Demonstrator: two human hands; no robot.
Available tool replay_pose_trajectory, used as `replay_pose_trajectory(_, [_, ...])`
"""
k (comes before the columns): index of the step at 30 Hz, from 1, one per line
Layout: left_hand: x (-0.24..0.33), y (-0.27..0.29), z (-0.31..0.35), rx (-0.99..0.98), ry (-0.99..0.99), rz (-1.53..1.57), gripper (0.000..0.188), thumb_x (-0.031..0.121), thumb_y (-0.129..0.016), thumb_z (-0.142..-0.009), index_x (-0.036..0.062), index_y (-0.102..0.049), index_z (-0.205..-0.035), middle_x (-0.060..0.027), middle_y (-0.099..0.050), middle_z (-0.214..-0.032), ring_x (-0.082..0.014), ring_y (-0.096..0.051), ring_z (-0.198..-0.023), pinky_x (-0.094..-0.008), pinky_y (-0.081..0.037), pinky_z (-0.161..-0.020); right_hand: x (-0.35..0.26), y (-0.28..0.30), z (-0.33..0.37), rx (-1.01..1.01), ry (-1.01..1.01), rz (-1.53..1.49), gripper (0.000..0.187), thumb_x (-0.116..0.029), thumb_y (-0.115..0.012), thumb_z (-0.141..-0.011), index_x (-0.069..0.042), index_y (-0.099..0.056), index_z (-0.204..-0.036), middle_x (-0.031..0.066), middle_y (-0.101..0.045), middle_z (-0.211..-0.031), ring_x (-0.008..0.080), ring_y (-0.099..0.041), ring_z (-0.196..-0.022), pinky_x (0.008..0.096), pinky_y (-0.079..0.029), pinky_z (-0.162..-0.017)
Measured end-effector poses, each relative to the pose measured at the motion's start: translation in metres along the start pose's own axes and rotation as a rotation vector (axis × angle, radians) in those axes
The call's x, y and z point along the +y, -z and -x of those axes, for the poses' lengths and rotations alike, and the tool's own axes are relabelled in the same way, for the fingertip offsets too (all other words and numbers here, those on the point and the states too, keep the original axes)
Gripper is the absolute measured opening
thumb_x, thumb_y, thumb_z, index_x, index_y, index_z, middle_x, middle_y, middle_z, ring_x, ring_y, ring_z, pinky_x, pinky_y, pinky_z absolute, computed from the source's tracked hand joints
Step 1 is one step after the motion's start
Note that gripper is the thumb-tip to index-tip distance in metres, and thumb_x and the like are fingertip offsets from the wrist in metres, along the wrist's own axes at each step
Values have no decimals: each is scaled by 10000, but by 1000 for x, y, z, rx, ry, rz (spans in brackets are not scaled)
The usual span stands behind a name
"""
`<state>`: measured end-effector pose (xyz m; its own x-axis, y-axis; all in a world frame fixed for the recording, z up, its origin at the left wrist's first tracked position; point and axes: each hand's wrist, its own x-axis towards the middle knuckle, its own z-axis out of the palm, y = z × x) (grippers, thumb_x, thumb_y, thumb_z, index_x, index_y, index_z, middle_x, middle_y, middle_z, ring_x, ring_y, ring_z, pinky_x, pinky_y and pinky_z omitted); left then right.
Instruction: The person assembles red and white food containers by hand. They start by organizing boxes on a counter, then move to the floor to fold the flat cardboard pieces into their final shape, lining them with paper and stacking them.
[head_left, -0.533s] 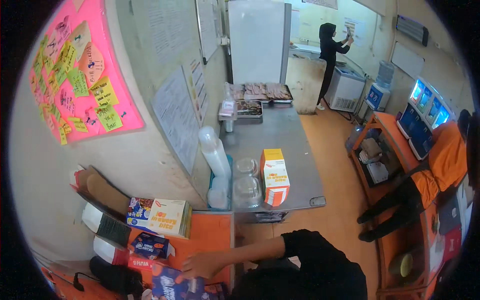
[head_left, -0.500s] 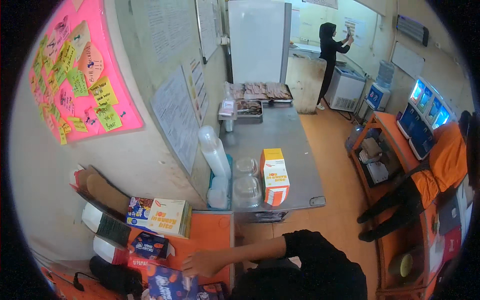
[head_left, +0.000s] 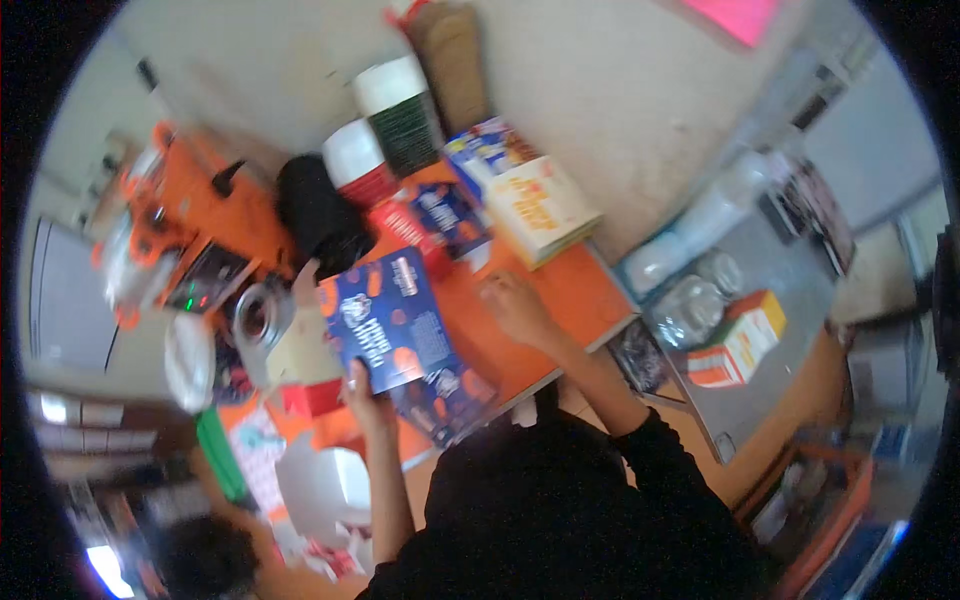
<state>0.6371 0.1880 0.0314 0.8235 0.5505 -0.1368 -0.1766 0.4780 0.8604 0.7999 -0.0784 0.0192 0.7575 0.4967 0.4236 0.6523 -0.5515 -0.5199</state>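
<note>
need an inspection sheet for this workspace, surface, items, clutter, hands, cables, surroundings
surface: orange tabletop, visible beside the cartons
items in hand: large blue carton, overlapping a second blue carton
clutter: stack of yellow-and-white cartons, small blue box, red box, black object, kind unclear
hands: left hand grips the large blue carton's near edge; right hand over the tabletop, blurred, nothing visible in it
cables: nothing seen
surroundings: steel table at right with a yellow, orange and white carton and clear plastic containers; orange machine at left
</note>
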Motion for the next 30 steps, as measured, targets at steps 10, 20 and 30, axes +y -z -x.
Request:
replay_pose_trajectory(10, [-47,25,125,281,271,-386,398,281,-738,-892,62,-547,-1163,-52,-576,-970,-172,-591,-838,-323,-504,-660,-85,-63,38,-333,-521,-805,485,-166,-750,-835,25,-505,-1208,196,-625,-1114,337,-627,-1034,413,-487,-893])
replay_pose_trajectory(20, [-82,49,75,403,362,-588,563,230,-833,-755,-18,-578,-1191,-156,-647,-1090,-228,-665,-923,-384,-562,-803,-54,-118,68,-597,-651,-425,606,-309,-823,-673,25,-600,-1127,178,-679,-1001,274,-668,-938,386,-518,-828])
replay_pose_trajectory(30, [-39,-14,82,128,327,-219,587,95,-823,-760,43,-551,-1277,-98,-657,-1162,-222,-643,-1052,-396,-505,-951,-46,-71,67,-459,-586,-935,664,-99,-838,-611,-47,-552,-1209,54,-647,-1044,192,-631,-963,338,-514,-872])
